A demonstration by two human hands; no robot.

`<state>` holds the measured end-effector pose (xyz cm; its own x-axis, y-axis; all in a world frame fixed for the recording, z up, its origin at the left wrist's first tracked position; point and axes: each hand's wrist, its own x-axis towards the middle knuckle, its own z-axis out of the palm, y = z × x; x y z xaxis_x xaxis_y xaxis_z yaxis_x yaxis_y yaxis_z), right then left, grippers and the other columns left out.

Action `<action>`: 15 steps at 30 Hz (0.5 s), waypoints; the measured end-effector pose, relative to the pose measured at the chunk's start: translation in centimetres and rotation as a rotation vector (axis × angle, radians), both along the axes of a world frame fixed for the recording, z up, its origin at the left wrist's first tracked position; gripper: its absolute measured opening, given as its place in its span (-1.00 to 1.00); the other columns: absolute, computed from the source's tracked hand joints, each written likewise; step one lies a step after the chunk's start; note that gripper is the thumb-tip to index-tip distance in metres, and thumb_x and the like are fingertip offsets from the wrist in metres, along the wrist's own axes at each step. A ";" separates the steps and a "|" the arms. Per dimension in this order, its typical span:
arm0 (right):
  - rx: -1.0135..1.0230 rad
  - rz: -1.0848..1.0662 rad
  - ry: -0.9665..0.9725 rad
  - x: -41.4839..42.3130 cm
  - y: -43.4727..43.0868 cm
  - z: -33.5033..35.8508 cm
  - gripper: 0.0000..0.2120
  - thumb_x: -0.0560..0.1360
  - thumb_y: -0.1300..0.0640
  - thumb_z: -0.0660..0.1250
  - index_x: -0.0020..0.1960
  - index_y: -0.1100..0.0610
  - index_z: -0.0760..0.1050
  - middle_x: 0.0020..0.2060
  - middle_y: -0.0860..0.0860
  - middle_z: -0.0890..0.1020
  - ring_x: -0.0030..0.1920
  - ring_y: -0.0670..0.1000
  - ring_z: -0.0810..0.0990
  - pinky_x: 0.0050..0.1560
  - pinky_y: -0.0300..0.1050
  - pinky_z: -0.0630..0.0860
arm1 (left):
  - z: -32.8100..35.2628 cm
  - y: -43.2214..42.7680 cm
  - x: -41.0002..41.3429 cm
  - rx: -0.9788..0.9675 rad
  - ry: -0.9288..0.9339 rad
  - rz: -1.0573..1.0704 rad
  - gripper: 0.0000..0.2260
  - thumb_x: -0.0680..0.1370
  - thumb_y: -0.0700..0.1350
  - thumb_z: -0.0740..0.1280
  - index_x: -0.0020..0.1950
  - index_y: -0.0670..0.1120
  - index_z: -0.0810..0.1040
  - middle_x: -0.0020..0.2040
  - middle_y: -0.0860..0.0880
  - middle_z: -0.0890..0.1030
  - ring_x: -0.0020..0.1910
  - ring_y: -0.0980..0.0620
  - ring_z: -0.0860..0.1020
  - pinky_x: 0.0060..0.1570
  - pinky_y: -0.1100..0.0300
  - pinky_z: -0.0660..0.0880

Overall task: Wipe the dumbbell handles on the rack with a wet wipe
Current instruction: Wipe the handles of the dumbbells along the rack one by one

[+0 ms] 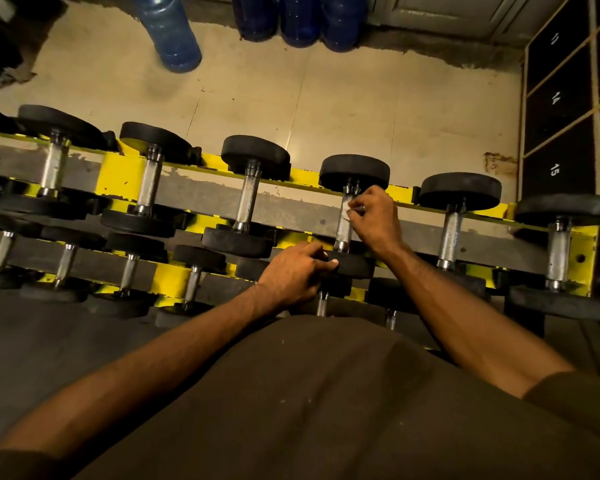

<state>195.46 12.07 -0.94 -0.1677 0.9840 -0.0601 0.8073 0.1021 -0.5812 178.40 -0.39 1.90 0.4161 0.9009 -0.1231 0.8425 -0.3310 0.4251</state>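
My right hand (373, 218) pinched the wet wipe (347, 206) against a dumbbell handle (343, 228); left hand (297, 271) gripped its near head (354, 266). Neighbouring dumbbells (248, 199) crowded both sides; floor (361, 109) lay open beyond the rack (118, 174).

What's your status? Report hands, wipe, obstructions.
Right hand pinches wet wipe against dumbbell handle. Left hand holds its near plate. Nothing in the way.

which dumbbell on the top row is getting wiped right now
The third dumbbell from the right end: the right hand pinches the wet wipe against its handle, and the left hand holds its near head.
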 end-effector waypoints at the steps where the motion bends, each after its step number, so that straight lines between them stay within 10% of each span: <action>1: 0.012 0.015 -0.034 -0.3 0.2 0.0 -0.85 0.48 0.19 0.46 0.04 0.17 0.67 -0.07 0.02 0.53 -0.07 -0.01 0.53 -0.12 -0.18 0.50 | 0.0 -0.1 -0.2 0.004 -0.007 0.003 -0.59 0.52 -0.12 0.44 0.38 -0.02 0.57 0.17 -0.12 0.55 0.14 -0.09 0.52 0.05 0.02 0.55; 6: -0.266 0.466 -0.159 0.6 0.4 1.1 -0.86 0.44 0.20 0.50 0.00 0.15 0.68 -0.06 0.02 0.67 -0.06 -0.06 0.62 -0.12 -0.25 0.50 | 0.1 0.3 -0.5 0.021 -0.013 0.006 -0.60 0.50 -0.11 0.47 0.34 0.00 0.59 0.13 -0.11 0.55 0.09 -0.09 0.52 -0.03 0.00 0.57; 12: -0.044 0.201 -0.066 0.0 -0.4 0.2 -0.84 0.48 0.16 0.47 0.05 0.15 0.67 -0.03 -0.03 0.56 -0.04 -0.10 0.50 -0.15 -0.38 0.35 | -0.6 -0.6 -0.5 0.038 0.038 -0.033 -0.57 0.47 -0.11 0.49 0.34 -0.04 0.59 0.12 -0.13 0.55 0.05 -0.11 0.54 -0.08 -0.07 0.59; 15: -0.138 0.579 -0.231 0.3 0.0 0.9 -0.85 0.51 0.16 0.43 0.07 0.13 0.66 0.00 0.02 0.61 0.02 -0.05 0.54 -0.15 -0.35 0.32 | -0.5 0.3 -0.1 0.061 0.061 -0.065 -0.53 0.45 -0.11 0.51 0.35 -0.04 0.57 0.13 -0.14 0.55 0.06 -0.14 0.55 -0.07 -0.07 0.59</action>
